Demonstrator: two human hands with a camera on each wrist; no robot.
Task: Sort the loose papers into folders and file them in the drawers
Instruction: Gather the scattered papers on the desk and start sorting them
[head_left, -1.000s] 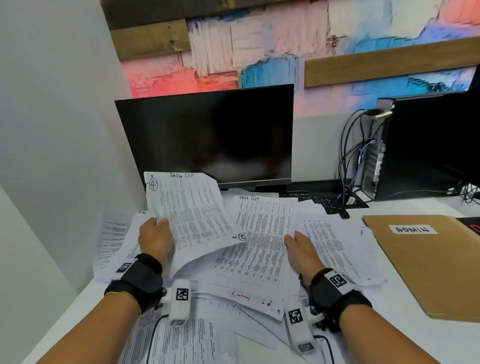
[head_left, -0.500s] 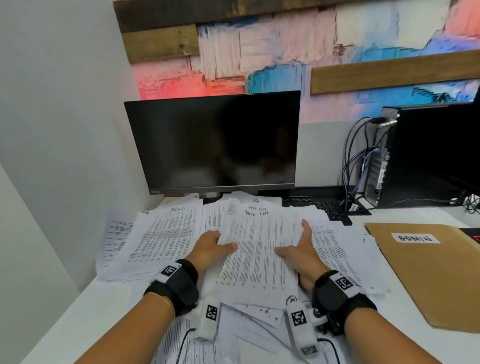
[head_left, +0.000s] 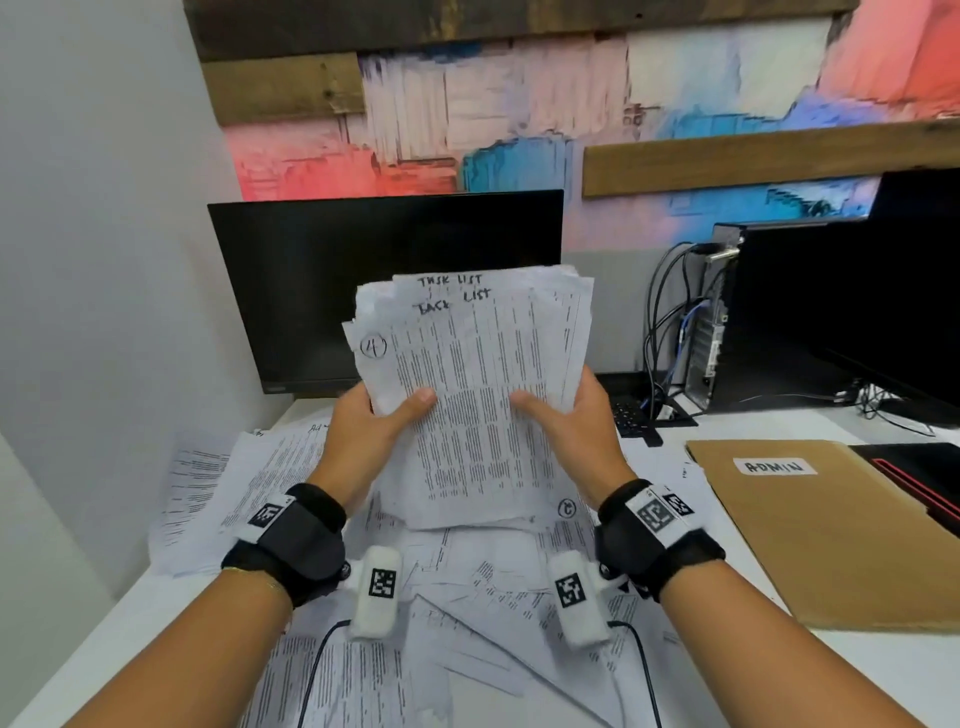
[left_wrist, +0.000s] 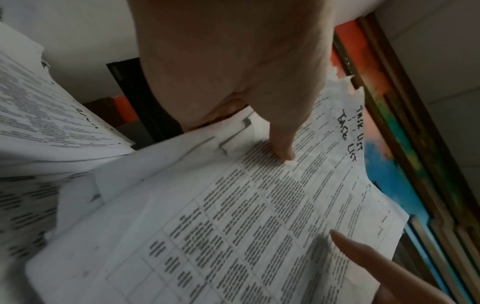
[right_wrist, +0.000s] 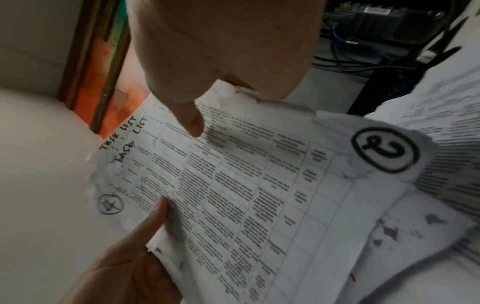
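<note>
Both grips hold the task-list stack (head_left: 478, 395): left hand (head_left: 371, 431) pinches its left edge, right hand (head_left: 566, 421) its right edge, thumbs on the front sheet, stack upright above the loose papers (head_left: 291, 467) spread on the worktop (head_left: 779, 675). Sheet edges are staggered at top and sides, so I'd loosen both pinches slightly and tap the bottom edge down on the pile to square it before foldering. Only folder readable is the brown one labelled ADMIN (head_left: 831, 530) to the right; I can't see a task-list folder or the drawers, so check the label before inserting.
</note>
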